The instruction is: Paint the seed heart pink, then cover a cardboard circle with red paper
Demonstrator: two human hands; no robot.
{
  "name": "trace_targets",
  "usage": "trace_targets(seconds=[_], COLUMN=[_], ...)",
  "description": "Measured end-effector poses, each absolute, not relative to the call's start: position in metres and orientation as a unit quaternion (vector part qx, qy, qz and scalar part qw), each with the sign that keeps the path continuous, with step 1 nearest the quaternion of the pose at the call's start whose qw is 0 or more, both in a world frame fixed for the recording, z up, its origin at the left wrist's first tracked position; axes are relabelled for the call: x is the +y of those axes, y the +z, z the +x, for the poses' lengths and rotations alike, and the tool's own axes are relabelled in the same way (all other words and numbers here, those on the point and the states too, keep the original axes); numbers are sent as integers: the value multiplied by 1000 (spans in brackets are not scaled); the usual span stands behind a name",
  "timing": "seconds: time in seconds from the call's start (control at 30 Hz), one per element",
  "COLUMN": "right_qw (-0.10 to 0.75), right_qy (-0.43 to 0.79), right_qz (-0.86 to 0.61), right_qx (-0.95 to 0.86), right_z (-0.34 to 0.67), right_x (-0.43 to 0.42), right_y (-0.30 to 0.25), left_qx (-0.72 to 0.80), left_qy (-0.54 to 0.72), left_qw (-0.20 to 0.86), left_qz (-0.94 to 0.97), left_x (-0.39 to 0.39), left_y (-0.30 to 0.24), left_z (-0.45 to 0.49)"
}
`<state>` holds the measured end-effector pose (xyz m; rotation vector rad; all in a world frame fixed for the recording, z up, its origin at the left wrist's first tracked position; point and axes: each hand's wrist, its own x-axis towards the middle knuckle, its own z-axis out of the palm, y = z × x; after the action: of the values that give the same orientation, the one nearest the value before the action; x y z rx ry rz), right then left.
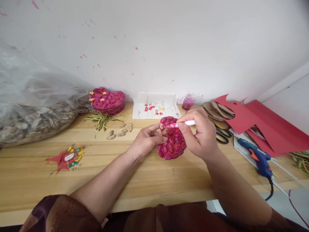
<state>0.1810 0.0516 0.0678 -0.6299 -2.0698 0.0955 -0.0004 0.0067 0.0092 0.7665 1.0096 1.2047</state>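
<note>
My left hand [147, 140] grips the left edge of a red piece covered in magenta-painted peanuts [172, 145], tilted up off the table. Near its upper left, a couple of peanuts still show bare tan shell. In my right hand [200, 133] is a slim white paintbrush [190, 122], its front end stained magenta. The brush tip is at the bare peanuts, close to my left fingers. My left fingers partly cover the piece's left side.
At left are a bag of peanuts [36, 112], a magenta peanut stack [108, 100], green stems [102, 120] and loose peanuts [124, 130]. Behind lie a paper with stars [142, 114] and a paint cup [189, 102]. Scissors [222, 134], a glue gun [258, 156] and red paper [277, 125] lie right.
</note>
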Motion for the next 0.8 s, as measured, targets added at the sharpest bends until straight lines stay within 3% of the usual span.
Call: trace_targets(seconds=[0.47,0.8], right_qw=[480,484], right_qy=[90,59], right_qz=[-241,-244], right_qx=[-839,-838], right_z=[180,181], right_x=[49,49], right_y=[69,69], left_qx=[433,433], left_qy=[538,534], left_qw=[624,622], left_qz=[366,376], left_x=[7,8], left_y=[8,7], left_z=[0,-1])
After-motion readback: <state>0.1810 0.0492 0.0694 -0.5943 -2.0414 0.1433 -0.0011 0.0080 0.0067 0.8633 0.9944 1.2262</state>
